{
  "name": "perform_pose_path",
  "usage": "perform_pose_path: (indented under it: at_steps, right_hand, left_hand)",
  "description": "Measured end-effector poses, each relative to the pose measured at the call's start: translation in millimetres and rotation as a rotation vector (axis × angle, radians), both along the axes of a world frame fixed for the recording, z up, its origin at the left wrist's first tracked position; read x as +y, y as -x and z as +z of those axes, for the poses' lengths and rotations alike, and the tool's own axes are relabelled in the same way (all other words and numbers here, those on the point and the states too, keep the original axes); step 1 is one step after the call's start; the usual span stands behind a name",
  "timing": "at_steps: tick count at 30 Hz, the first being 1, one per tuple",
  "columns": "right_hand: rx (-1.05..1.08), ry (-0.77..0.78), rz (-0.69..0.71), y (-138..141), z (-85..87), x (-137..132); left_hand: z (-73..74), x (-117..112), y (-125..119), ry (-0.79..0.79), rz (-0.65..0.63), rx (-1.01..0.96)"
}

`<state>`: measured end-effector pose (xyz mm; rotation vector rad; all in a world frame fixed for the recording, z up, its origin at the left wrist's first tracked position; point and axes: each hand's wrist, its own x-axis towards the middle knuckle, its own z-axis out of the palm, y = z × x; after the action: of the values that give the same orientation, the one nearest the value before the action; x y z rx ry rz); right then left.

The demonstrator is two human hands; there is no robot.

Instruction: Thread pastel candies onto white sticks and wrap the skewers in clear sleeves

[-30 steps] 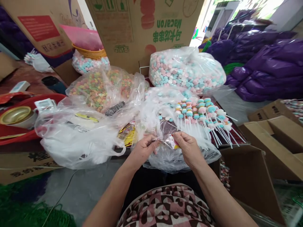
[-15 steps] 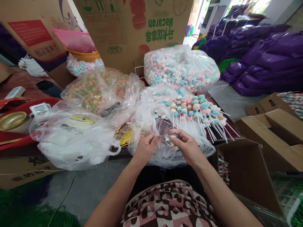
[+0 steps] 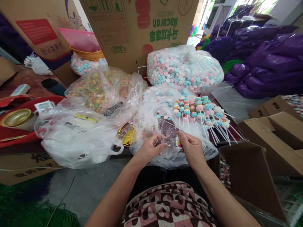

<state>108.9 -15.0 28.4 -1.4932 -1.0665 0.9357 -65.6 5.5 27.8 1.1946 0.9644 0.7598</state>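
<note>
My right hand [image 3: 193, 148] is closed, its thumb and fingers pinching a small clear plastic wrapper [image 3: 178, 144] with a colourful print. To its left, my left hand [image 3: 151, 148] has thumb and fingers apart near the film; whether it touches the film is unclear. Beneath both hands spreads a large clear plastic bag [image 3: 165, 160]. Just beyond the right hand lie several marshmallow skewers [image 3: 201, 110] in blue, pink, white and orange, their white sticks pointing towards me. Loose marshmallow pieces [image 3: 163, 115] lie in the opened bag behind the hands.
A full bag of marshmallows [image 3: 182, 67] stands at the back before a tall carton [image 3: 132, 34]. Left are a bag of orange-green candy [image 3: 99, 86], a white plastic bag [image 3: 78, 142] and a red basin [image 3: 9, 142]. An open carton [image 3: 253, 176] sits low at right.
My hands have drawn apart: the left fingers have spread, while the right hand has shifted slightly right with the wrapper. The view has shifted slightly.
</note>
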Motion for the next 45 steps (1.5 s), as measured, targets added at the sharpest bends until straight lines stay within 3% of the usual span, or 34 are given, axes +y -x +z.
perform_pose_path:
  at_steps: [2, 5, 8, 13, 20, 30, 36, 45]
  right_hand:
    - [-0.044, 0.008, 0.048, -2, 1.5, 4]
    - [-0.122, 0.009, 0.113, -9, 1.7, 13]
    - [-0.34, 0.001, 0.065, -18, 1.6, 27]
    - [-0.832, 0.221, 0.101, -17, 2.2, 54]
    - [-0.98, 0.336, 0.075, 0, -5.0, 75]
    - [-0.931, 0.397, -0.011, -5, -14.8, 88]
    - [-0.757, 0.291, -0.024, -14, -21.4, 93]
    - [-0.282, 0.105, -0.01, -22, -23.9, 49]
  left_hand:
    - [0.9, 2, 0, -0.012, 0.031, -0.022]
    - [-2.1, 6, -1, -0.007, 0.194, -0.103]
    - [-6.2, 9, 0, 0.052, 0.299, -0.215]
    - [-9.8, 11, 1, 0.185, 0.348, -0.445]
    - [-17.4, 8, 6, 0.313, 0.331, -0.683]
    - [-17.6, 6, 8, 0.344, 0.37, -0.718]
    - [-14.0, 9, 10, 0.326, 0.386, -0.713]
    - [-7.7, 21, 21, 0.289, 0.407, -0.751]
